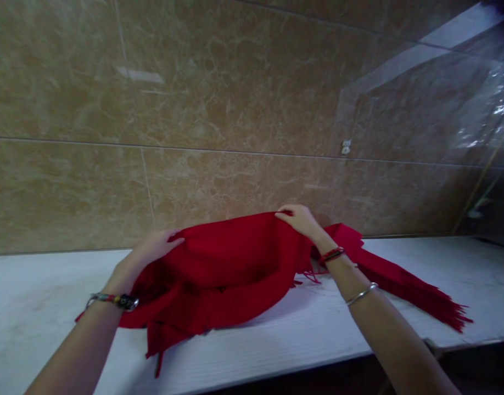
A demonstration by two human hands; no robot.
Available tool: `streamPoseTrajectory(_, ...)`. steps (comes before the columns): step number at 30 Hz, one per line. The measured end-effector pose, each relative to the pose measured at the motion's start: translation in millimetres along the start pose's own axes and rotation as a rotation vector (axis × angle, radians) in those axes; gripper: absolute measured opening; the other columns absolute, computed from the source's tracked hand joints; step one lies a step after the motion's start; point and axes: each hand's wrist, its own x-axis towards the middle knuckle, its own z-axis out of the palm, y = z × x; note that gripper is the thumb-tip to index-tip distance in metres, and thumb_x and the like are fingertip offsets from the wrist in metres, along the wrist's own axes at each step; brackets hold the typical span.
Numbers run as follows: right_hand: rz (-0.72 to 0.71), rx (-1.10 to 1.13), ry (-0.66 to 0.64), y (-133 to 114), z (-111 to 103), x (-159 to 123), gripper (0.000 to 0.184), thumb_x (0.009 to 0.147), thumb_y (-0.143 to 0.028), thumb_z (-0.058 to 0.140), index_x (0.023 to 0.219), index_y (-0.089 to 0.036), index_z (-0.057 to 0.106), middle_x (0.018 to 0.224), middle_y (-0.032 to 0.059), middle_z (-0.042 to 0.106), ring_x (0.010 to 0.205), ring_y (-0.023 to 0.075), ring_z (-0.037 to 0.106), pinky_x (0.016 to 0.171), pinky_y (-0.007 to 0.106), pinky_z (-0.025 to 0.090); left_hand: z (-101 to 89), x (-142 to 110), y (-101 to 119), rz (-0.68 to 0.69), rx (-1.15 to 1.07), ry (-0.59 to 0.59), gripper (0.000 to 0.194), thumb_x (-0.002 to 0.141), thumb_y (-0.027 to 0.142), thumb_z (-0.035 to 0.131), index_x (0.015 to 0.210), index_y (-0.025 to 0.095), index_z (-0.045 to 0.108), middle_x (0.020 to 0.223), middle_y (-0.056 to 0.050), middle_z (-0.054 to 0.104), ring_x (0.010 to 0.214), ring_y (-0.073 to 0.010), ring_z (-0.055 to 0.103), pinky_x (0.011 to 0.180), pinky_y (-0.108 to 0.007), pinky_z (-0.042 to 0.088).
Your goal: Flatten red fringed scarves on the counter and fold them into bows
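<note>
A red fringed scarf (235, 247) is held up from a white tabletop, its upper edge stretched between my two hands. My left hand (157, 247) grips the edge at the left, thumb and fingers closed on the cloth. At the upper right, my right hand (297, 218) pinches the same edge. The lower part sags in loose folds onto the table, with a few tassels hanging at the front left. Beyond my right wrist, red fringed cloth (408, 280) stretches over the table to the right; my forearm hides whether it joins the held part.
The white table (252, 356) runs along a brown marble-tiled wall (235, 109), and its front edge crosses the lower right. A small white fixture (346, 146) is on the wall. Shiny clear plastic (501, 109) shows at the far right.
</note>
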Motion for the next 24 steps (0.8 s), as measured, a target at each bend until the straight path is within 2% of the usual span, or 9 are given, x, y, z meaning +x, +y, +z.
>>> streamPoseTrajectory(2, -0.026, 0.001, -0.201, -5, 34, -14, 0.015, 0.078, -0.022, 0.053, 0.080, -0.018, 0.068, 0.082, 0.0040, 0.070, 0.078, 0.0152, 0.062, 0.072, 0.024, 0.043, 23.5, -3, -6, -0.047, 0.160, -0.233, 0.029, 0.060, 0.031, 0.062, 0.082, 0.013, 0.063, 0.085, -0.010, 0.068, 0.080, -0.0254, 0.061, 0.076, -0.033, 0.045)
streamPoseTrajectory(3, -0.036, 0.006, -0.273, -8, 51, -21, 0.015, 0.078, -0.022, 0.054, 0.081, -0.019, 0.068, 0.083, 0.0040, 0.070, 0.079, 0.0152, 0.063, 0.073, 0.023, 0.043, 36.7, -5, -4, -0.057, 0.202, -0.291, 0.032, 0.060, 0.030, 0.063, 0.086, 0.011, 0.063, 0.087, -0.012, 0.068, 0.080, -0.0261, 0.061, 0.075, -0.034, 0.046)
streamPoseTrajectory(5, -0.054, 0.043, -0.356, -15, 82, -35, 0.016, 0.079, -0.021, 0.053, 0.082, -0.019, 0.068, 0.085, 0.0042, 0.070, 0.078, 0.0150, 0.063, 0.072, 0.023, 0.043, 64.1, -10, 8, -0.020, 0.190, -0.299, 0.041, 0.067, 0.035, 0.058, 0.100, 0.012, 0.059, 0.099, -0.013, 0.065, 0.090, -0.0244, 0.060, 0.081, -0.033, 0.044)
streamPoseTrajectory(8, -0.083, 0.130, -0.353, -23, 110, -48, 0.016, 0.080, -0.021, 0.052, 0.083, -0.018, 0.068, 0.084, 0.0045, 0.070, 0.077, 0.0150, 0.062, 0.071, 0.023, 0.044, 102.9, -14, 38, 0.165, 0.054, -0.273, 0.051, 0.072, 0.038, 0.054, 0.114, 0.009, 0.051, 0.119, -0.017, 0.054, 0.110, -0.0246, 0.050, 0.094, -0.035, 0.037)
streamPoseTrajectory(12, -0.053, 0.247, -0.193, -23, 123, -57, 0.017, 0.081, -0.021, 0.051, 0.083, -0.018, 0.067, 0.084, 0.0047, 0.069, 0.077, 0.0151, 0.062, 0.073, 0.024, 0.043, 139.3, -13, 61, 0.272, -0.213, -0.250, 0.044, 0.075, 0.032, 0.053, 0.114, 0.013, 0.050, 0.120, -0.013, 0.054, 0.109, -0.0195, 0.050, 0.096, -0.033, 0.035)
streamPoseTrajectory(15, -0.008, 0.255, -0.131, -19, 127, -63, 0.016, 0.081, -0.021, 0.050, 0.081, -0.018, 0.066, 0.081, 0.0042, 0.069, 0.074, 0.0149, 0.061, 0.071, 0.025, 0.044, 151.9, -15, 62, 0.286, -0.356, -0.234, 0.023, 0.080, 0.029, 0.046, 0.096, 0.016, 0.057, 0.097, -0.005, 0.064, 0.091, -0.0157, 0.057, 0.085, -0.028, 0.042)
streamPoseTrajectory(18, -0.024, 0.210, -0.143, -15, 128, -68, 0.013, 0.080, -0.021, 0.052, 0.081, -0.018, 0.065, 0.082, 0.0050, 0.068, 0.075, 0.0154, 0.060, 0.071, 0.026, 0.044, 153.7, -21, 60, 0.238, -0.362, -0.194, 0.023, 0.084, 0.029, 0.038, 0.078, 0.017, 0.056, 0.076, -0.001, 0.062, 0.074, -0.0139, 0.056, 0.072, -0.025, 0.044)
streamPoseTrajectory(21, -0.038, 0.129, -0.204, -12, 126, -71, 0.013, 0.080, -0.021, 0.052, 0.081, -0.016, 0.065, 0.081, 0.0064, 0.067, 0.075, 0.0162, 0.059, 0.072, 0.026, 0.043, 149.8, -28, 62, 0.225, -0.320, -0.169, 0.022, 0.085, 0.029, 0.037, 0.077, 0.017, 0.054, 0.075, -0.002, 0.061, 0.071, -0.0135, 0.055, 0.068, -0.024, 0.043)
streamPoseTrajectory(24, -0.074, 0.054, -0.260, -11, 123, -75, 0.014, 0.081, -0.019, 0.051, 0.086, -0.014, 0.064, 0.084, 0.0076, 0.065, 0.078, 0.0168, 0.057, 0.073, 0.028, 0.043, 147.8, -33, 64, 0.297, -0.185, -0.226, 0.020, 0.084, 0.027, 0.040, 0.077, 0.017, 0.055, 0.077, -0.003, 0.062, 0.071, -0.0148, 0.055, 0.069, -0.025, 0.043)
